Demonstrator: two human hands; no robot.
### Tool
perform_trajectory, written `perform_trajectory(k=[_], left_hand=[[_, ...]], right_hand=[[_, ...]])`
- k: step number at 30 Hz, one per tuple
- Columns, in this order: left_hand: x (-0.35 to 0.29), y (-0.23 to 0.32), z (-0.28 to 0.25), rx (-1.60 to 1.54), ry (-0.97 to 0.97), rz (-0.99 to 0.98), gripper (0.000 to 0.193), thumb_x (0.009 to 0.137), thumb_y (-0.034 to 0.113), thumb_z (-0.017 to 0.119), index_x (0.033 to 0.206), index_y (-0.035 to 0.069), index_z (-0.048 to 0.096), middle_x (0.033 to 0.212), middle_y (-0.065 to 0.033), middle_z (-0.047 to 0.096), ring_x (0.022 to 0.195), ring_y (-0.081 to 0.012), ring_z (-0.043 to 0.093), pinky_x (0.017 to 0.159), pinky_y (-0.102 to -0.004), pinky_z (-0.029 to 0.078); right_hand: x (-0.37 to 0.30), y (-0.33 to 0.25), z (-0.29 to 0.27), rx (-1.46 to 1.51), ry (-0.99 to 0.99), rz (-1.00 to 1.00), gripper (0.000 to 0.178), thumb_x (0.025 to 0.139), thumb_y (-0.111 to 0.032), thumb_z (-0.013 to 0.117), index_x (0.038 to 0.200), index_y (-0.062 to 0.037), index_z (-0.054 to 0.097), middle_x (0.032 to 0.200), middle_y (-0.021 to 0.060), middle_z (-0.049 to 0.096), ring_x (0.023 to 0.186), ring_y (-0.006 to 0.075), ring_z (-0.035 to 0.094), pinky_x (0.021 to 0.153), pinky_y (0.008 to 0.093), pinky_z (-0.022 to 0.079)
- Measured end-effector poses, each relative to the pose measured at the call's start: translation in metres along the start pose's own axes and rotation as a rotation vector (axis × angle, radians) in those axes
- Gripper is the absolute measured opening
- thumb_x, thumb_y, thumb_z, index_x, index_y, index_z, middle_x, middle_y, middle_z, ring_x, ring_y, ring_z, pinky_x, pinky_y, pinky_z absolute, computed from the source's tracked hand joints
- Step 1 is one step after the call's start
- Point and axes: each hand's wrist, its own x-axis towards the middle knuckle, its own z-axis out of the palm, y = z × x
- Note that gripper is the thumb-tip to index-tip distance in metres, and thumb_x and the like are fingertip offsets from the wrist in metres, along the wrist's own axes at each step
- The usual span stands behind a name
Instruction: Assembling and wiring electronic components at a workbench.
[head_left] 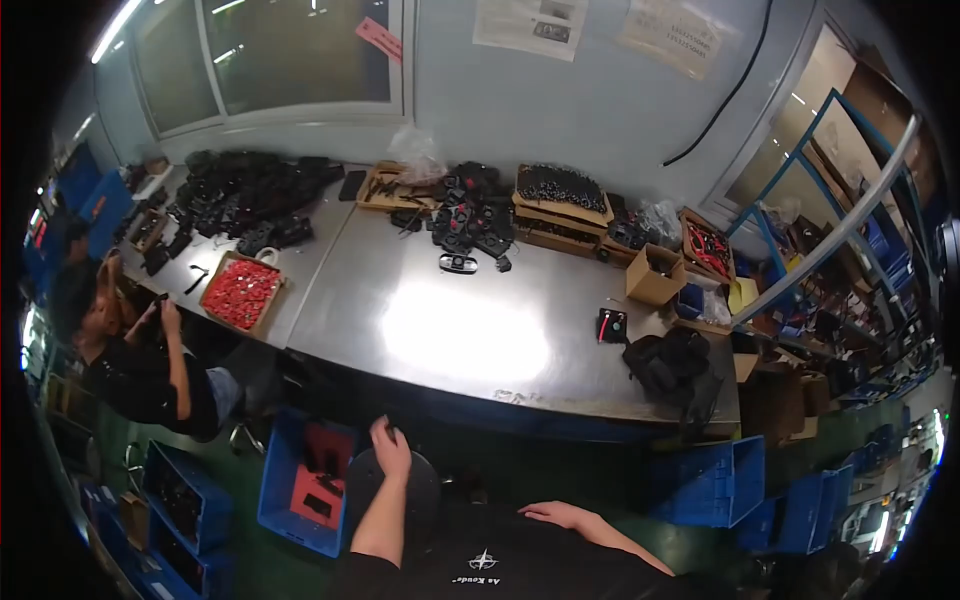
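Observation:
My left hand [391, 452] is raised in front of the bench, beside a blue bin [272, 505]. Its fingers are curled, and a small dark spot shows between them that I cannot make out. In the bin lies a red sheet [303, 499] with several black parts on it. My right hand [560, 514] is in front of my dark shirt, fingers stretched out, holding nothing visible. Under my left forearm is a round dark stool seat [425, 490]. Across the metal bench [350, 330], a small black and silver device [458, 264] lies by a pile of black parts [470, 215].
At left, a co-worker [150, 380] handles a small dark part near a box of red pieces [242, 292]. Cartons of small parts [562, 190] line the bench's back. A black bag [670, 365] lies at its right end; more blue bins [710, 485] stand on the floor.

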Motion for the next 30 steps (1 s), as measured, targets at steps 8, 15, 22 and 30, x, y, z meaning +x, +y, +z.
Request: perform_trajectory(k=[8,15,22,30], left_hand=[[0.187,0.03,0.072,0.483,-0.138,0.109,0.063,0.096,0.025,0.066,0.152,0.001,0.048,0.164,-0.0268,0.037,0.155,-0.0448,0.032,0.126,-0.0556,0.027],[0.179,0.036,0.094,0.69,-0.157,0.118,0.074,0.091,0.034,0.067,0.155,0.003,0.046,0.167,-0.0261,0.034,0.156,-0.046,0.028,0.128,-0.0571,0.02],[0.186,0.043,0.091,0.691,-0.245,0.092,0.08,0.084,0.029,0.068,0.156,0.004,0.045,0.168,-0.0262,0.033,0.157,-0.0456,0.027,0.127,-0.0601,0.02],[0.202,0.051,0.09,0.708,-0.3,0.093,0.081,0.084,0.029,0.068,0.156,-0.001,0.044,0.168,-0.0275,0.031,0.157,-0.0487,0.025,0.126,-0.0626,0.019]], right_hand=[[0.03,-0.052,-0.137,-0.199,0.233,0.12,0.046,0.104,-0.035,0.058,0.14,-0.0064,0.062,0.135,0.0206,0.068,0.128,0.0392,0.063,0.109,0.047,0.051],[0.128,-0.022,-0.231,-0.609,0.715,0.027,0.057,0.097,-0.027,0.062,0.151,-0.0102,0.054,0.16,0.0214,0.046,0.151,0.0432,0.039,0.125,0.0603,0.029],[0.156,0.028,-0.245,-0.668,0.501,0.032,0.073,0.089,-0.033,0.066,0.157,-0.0149,0.048,0.169,0.0264,0.03,0.157,0.0473,0.026,0.127,0.068,0.016],[0.167,0.022,-0.255,-0.644,0.517,0.063,0.07,0.086,-0.031,0.067,0.154,-0.018,0.053,0.167,0.023,0.036,0.155,0.0441,0.032,0.126,0.0663,0.02]])
